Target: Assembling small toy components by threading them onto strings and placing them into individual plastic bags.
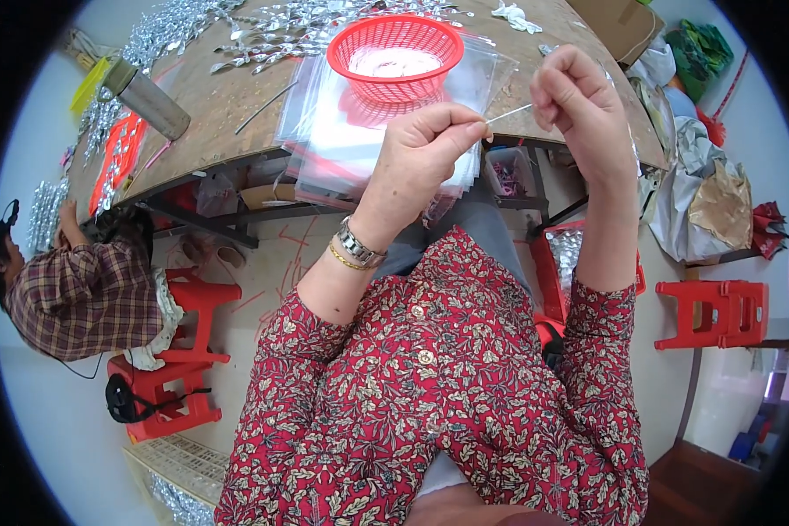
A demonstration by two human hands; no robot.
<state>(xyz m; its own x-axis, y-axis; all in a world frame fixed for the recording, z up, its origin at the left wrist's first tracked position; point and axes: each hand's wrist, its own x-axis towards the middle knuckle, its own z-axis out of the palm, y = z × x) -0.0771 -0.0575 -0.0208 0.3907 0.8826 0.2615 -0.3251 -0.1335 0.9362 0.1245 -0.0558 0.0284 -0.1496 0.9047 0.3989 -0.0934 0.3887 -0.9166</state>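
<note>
thin straight white strand (510, 112) spans between both hands, long axis sideways, rising slightly rightward; left hand (431, 147) pinches its left end, right hand (582, 101) curled round the other (exact pinch point hidden), red round plastic mesh basket (396, 88) up-left

bottle (155, 105) upper left, seated co-worker (92, 302) far left, red stools (735, 314) mid right, carton (621, 28) top right, green bag (701, 53) upper right
</note>
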